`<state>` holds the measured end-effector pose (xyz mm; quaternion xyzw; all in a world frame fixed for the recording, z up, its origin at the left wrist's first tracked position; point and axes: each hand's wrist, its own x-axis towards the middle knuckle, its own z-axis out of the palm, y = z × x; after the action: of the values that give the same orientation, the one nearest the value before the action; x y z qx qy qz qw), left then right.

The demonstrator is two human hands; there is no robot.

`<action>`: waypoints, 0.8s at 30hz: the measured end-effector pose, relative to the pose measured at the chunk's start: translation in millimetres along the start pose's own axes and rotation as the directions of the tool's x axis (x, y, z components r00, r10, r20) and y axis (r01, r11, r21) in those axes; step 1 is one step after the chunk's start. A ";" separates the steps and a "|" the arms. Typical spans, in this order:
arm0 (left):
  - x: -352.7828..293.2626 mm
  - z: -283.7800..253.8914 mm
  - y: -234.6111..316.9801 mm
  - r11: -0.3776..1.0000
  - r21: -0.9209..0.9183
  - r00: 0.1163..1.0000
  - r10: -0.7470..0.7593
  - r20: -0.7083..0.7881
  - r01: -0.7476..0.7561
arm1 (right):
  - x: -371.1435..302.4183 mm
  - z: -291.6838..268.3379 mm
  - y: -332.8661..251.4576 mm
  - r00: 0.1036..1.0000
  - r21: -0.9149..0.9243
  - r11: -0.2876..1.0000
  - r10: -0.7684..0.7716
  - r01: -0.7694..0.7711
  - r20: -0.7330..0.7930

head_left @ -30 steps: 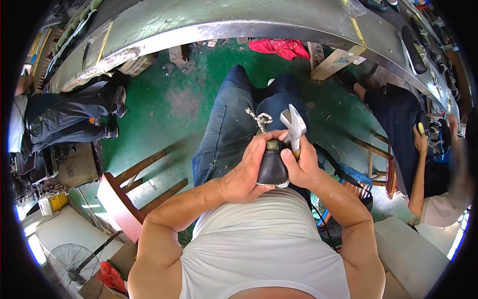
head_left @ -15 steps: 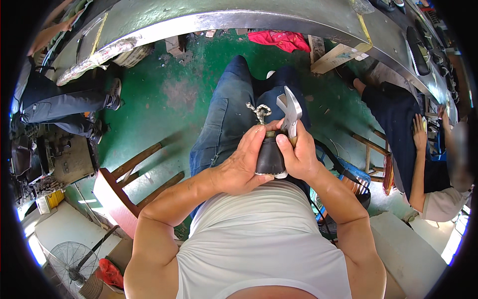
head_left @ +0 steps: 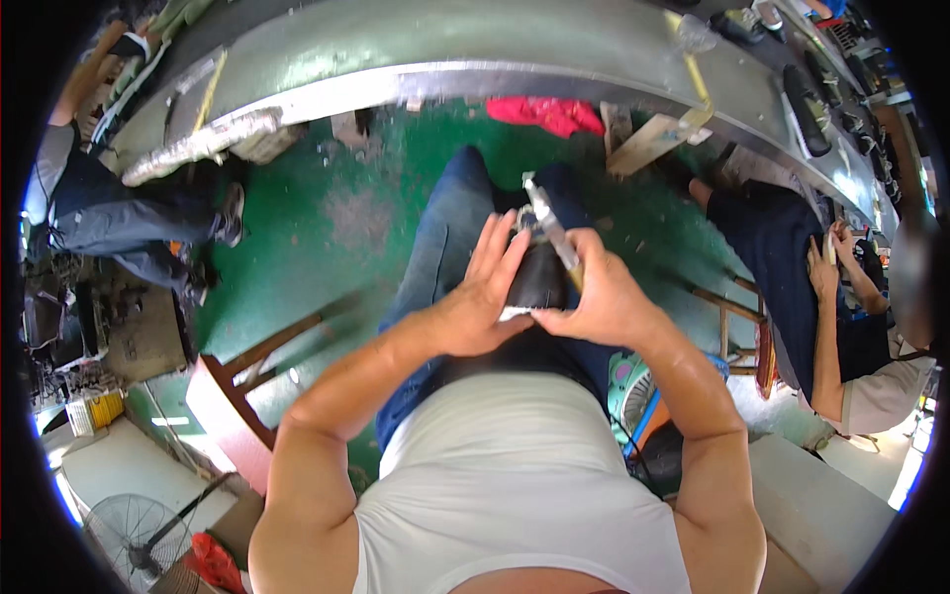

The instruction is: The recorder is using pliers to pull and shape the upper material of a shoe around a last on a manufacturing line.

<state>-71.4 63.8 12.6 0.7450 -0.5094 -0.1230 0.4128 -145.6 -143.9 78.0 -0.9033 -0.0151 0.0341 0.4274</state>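
In front of my lap is a black shoe, its rounded heel end toward me and a pale edge along the near side. My left hand holds it from the left, fingers stretched along that side and the thumb by the near edge. On the right, my right hand is closed around a hammer, its silver head raised above the shoe and angled away. The thumb of that hand touches the shoe's near end. A pale cord at the shoe's far end is partly hidden behind the hammer.
A long metal-edged workbench curves across the far side, with dark shoes at its right. A red cloth lies beneath. Co-workers sit left and right. A wooden stool stands left and a fan lower left.
Both hands and the shoe have moved slightly away from my body. The hammer head has turned and now points up and to the left. My left fingers are straighter and more spread.
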 end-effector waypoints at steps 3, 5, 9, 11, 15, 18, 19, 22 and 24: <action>-29.7 53.5 -37.8 0.907 -0.308 0.949 -0.313 -0.037 0.287 | 6.6 4.2 13.9 0.998 -0.005 0.998 0.056 -0.056 -0.011; -33.1 73.0 -53.1 0.793 -0.474 0.905 -0.425 0.020 0.383 | 9.8 -0.1 24.9 0.990 0.016 0.990 0.140 -0.140 -0.008; -2.8 49.7 -18.2 0.745 -0.563 0.883 -0.467 -0.056 0.358 | 14.3 -3.5 39.3 0.972 0.165 0.980 0.138 -0.107 -0.188; 10.9 43.9 -16.9 0.661 -0.658 0.859 -0.510 -0.044 0.359 | 15.9 -6.4 35.1 0.935 0.267 0.942 0.268 -0.203 -0.233; 16.0 63.7 -66.8 0.615 -0.615 0.695 -0.704 -0.147 0.493 | 1.1 41.3 85.7 0.891 0.410 0.849 0.425 -0.333 -0.156; 40.1 38.1 -22.1 0.552 -0.452 0.627 -0.779 0.020 0.701 | -13.2 70.1 102.5 0.819 0.614 0.657 0.573 -0.437 -0.031; 27.5 53.9 -46.6 0.530 -0.476 0.619 -0.784 0.040 0.702 | -16.0 75.5 101.0 0.821 0.613 0.666 0.569 -0.424 -0.051; 4.1 69.0 -75.9 0.475 -0.527 0.624 -0.768 0.142 0.705 | -24.3 75.6 99.5 0.800 0.582 0.643 0.600 -0.498 0.022; 10.3 60.6 -75.9 0.439 -0.551 0.630 -0.746 0.218 0.710 | -26.6 71.1 97.8 0.839 0.528 0.695 0.540 -0.487 0.064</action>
<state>-53.5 35.9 -79.3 0.7255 -0.0619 -0.4181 0.5431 -177.7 -152.7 -41.3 -0.7199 0.2682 0.1115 0.6304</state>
